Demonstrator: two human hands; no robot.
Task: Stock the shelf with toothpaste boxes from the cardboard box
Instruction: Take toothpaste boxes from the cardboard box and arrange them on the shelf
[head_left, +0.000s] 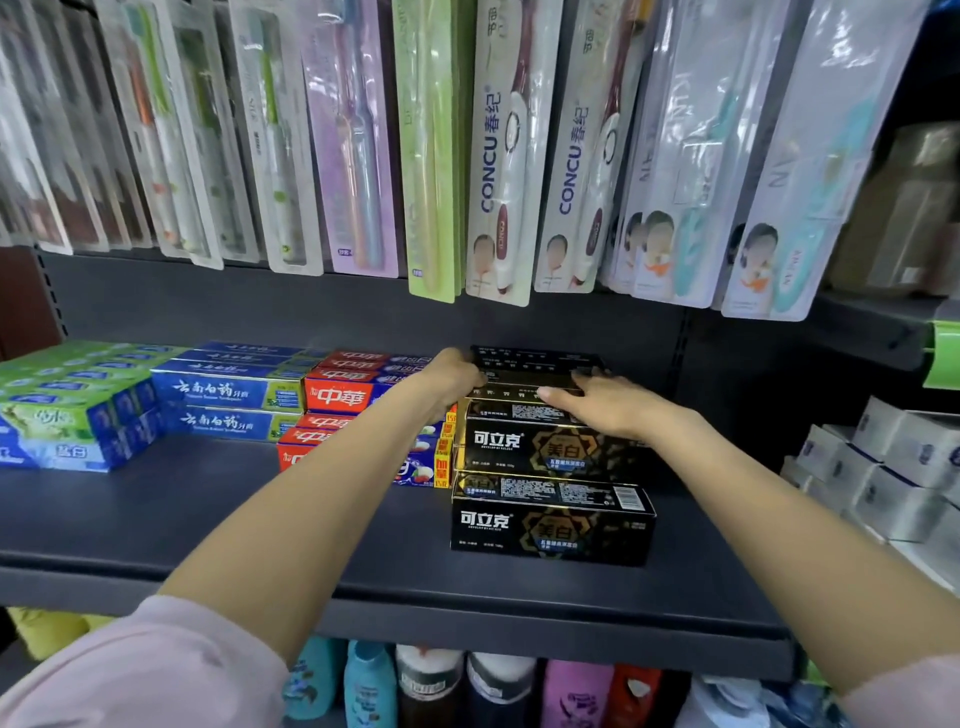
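The black toothpaste boxes (550, 441) sit in a stack on the dark shelf (208, 519), to the right of the red boxes, with their long axes running left to right along the shelf front. One more black box (551, 522) lies alone in front of the stack, nearer the shelf edge, turned the same way.

Both hands are on the top layer of the stack. The left hand (449, 379) holds the left end of the top box with its fingers curled over it. The right hand (605, 402) lies on top toward the right end, its fingers fairly straight and pressing down rather than gripping. Each hand is at its own end, so the likely next move is a squaring push back along the short axis; neither arm is clearly nearer.

Count, as far as visible: about five black boxes, though the rear ones are dim and partly hidden. Beside them are red boxes (343, 397), roughly five showing, then blue boxes (228, 395) in two layers, and green boxes (67, 410) at the far left. Toothbrush packs (498, 156) hang above. White boxes (904, 467) stand at the right. The cardboard box is not in view.
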